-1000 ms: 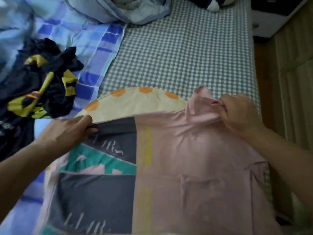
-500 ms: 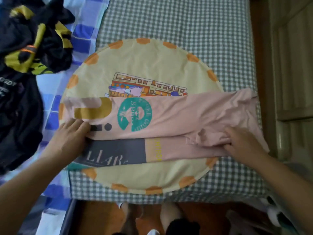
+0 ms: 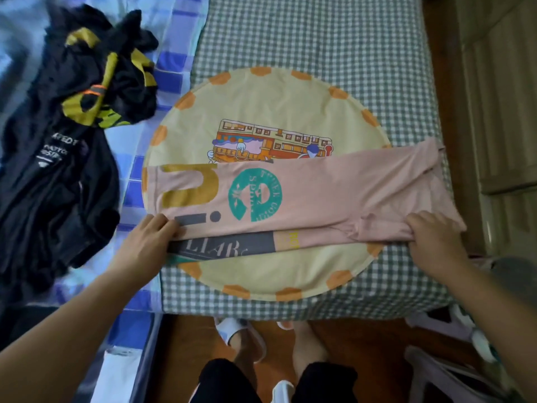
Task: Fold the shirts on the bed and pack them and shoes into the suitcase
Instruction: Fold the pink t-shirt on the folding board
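A pink printed shirt (image 3: pixel 319 196) lies folded lengthwise into a long strip across a round yellow cushion (image 3: pixel 261 106) on the bed. My left hand (image 3: pixel 148 239) grips the strip's left end at its near edge, fingers curled onto the cloth. At the right end my right hand (image 3: pixel 433 237) holds the bunched pink cloth. A grey band with white letters (image 3: pixel 226 247) shows beneath the near edge. No suitcase is in view.
A heap of black and yellow clothes (image 3: pixel 72 117) lies on the blue checked sheet at the left. The grey checked bed cover (image 3: pixel 319 39) stretches beyond the cushion. Below the bed edge are my feet, white slippers (image 3: pixel 241 335) and a wooden floor. Wooden panelling stands at right.
One second ago I held the shirt up by its edge and sleeve. Since then it has been folded over into a long strip, and both hands now hold its ends down.
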A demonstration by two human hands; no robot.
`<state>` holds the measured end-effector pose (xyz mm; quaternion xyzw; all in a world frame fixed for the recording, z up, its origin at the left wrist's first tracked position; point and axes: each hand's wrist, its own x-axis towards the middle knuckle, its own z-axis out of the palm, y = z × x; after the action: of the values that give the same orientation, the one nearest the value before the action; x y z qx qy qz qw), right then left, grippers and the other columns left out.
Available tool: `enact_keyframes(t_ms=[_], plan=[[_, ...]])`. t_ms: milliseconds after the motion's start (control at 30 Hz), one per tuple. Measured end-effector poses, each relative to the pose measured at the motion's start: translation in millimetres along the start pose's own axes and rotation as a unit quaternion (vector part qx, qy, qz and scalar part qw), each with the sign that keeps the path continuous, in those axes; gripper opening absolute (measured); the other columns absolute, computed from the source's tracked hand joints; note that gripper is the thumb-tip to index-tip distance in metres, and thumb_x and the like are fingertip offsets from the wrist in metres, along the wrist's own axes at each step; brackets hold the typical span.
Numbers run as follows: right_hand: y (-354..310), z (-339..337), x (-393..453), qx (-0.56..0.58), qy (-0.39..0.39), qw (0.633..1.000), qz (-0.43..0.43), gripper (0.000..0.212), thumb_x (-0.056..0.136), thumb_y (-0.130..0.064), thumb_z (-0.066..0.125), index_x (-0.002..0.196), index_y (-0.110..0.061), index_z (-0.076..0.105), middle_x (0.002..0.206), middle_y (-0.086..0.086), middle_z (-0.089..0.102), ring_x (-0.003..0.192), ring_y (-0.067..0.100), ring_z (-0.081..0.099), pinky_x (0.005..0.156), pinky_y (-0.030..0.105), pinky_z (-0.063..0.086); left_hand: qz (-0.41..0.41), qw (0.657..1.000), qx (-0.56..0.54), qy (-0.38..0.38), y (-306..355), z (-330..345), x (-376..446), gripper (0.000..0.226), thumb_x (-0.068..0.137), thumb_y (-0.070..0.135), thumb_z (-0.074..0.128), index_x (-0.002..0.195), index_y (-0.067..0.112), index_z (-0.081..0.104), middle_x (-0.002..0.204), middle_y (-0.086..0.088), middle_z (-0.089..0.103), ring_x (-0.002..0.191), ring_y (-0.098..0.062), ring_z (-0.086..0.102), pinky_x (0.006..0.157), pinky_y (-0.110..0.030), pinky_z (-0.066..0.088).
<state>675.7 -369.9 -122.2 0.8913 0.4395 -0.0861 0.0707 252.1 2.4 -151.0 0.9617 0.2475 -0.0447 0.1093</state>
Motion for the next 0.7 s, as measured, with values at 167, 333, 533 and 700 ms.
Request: enact_keyframes(t_ms=[167, 333, 533, 700], plan=[[-3.4, 3.1, -4.1, 0.066, 0.102, 0.992, 0.035, 0.023, 0.068, -0.004, 0.053, 0.073, -0.019, 0.036, 0.07, 0.015, 0.047, 0.066, 0.036, 0.047, 0.058, 0.04, 0.034, -0.003, 0.998, -0.024, 0.05, 6.4, -4.5, -11.7, 0.033, 0.059, -0.011, 0.053, 0.088, 0.006, 0.054, 0.084, -0.012, 0.045, 0.073, -0.035, 0.042, 0.055, -0.048, 0.04], [-4.5, 5.7, -25.8, 0.053, 0.105, 0.993, -0.003, 0.008, 0.067, -0.01, 0.045, 0.074, -0.014, 0.044, 0.075, 0.012, 0.046, 0.071, 0.034, 0.046, 0.064, 0.039, 0.027, -0.061, 0.997, 0.046, -0.023, 17.3, -2.5, -17.2, 0.034, 0.06, -0.002, 0.066, 0.092, 0.009, 0.06, 0.085, -0.015, 0.051, 0.077, -0.04, 0.049, 0.059, -0.051, 0.043], [-4.7, 11.2, -41.0, -0.018, 0.042, 0.999, -0.028, 0.016, 0.069, -0.009, 0.061, 0.083, -0.015, 0.055, 0.083, 0.006, 0.049, 0.082, 0.032, 0.05, 0.075, 0.044, 0.038, 0.076, 0.992, -0.097, -0.021, 181.6, -1.0, 59.8, 0.043, 0.074, 0.029, 0.053, 0.112, 0.012, 0.063, 0.1, -0.011, 0.055, 0.09, -0.038, 0.053, 0.075, -0.048, 0.047], [4.7, 0.5, -40.7, 0.087, -0.058, 0.987, -0.12, 0.016, 0.074, -0.018, 0.065, 0.086, -0.021, 0.056, 0.083, -0.002, 0.056, 0.083, 0.027, 0.055, 0.078, 0.039, 0.039, 0.166, 0.978, -0.108, -0.07, 305.5, 28.8, 128.7, 0.083, 0.07, 0.041, 0.073, 0.145, 0.021, 0.044, 0.128, -0.006, 0.051, 0.113, -0.032, 0.049, 0.09, -0.045, 0.048]])
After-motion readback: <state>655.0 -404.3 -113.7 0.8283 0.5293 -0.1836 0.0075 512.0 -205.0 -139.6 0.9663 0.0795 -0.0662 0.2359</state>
